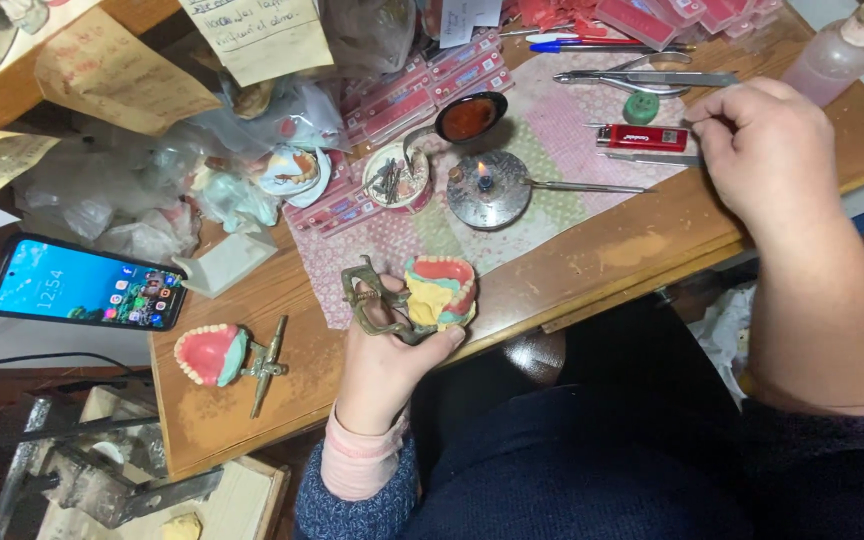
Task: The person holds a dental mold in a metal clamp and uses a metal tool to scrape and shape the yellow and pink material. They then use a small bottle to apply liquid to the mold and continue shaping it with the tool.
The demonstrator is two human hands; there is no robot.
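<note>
Head view: at far left a smartphone (84, 283) lies lit on the wooden bench (642, 250), with a spare denture model (210, 354) near it. The left hand (389, 345) is closed round a brass articulator (377, 300) carrying a wax denture (441, 290) at the bench edge. Beyond, a small spirit burner (489, 189) shows a flame. The right hand (767, 150) is curled beside a red lighter (642, 137); whether it pinches anything I cannot tell.

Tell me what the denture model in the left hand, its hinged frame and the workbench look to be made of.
Denture model in the left hand: probably wax, with matte pink, yellow and teal patches; the tooth material is unclear. Hinged frame: metal, perhaps brass, dull greenish-brown and tarnished. Workbench: wood, with visible grain and a worn, stained, scuffed finish.
</note>
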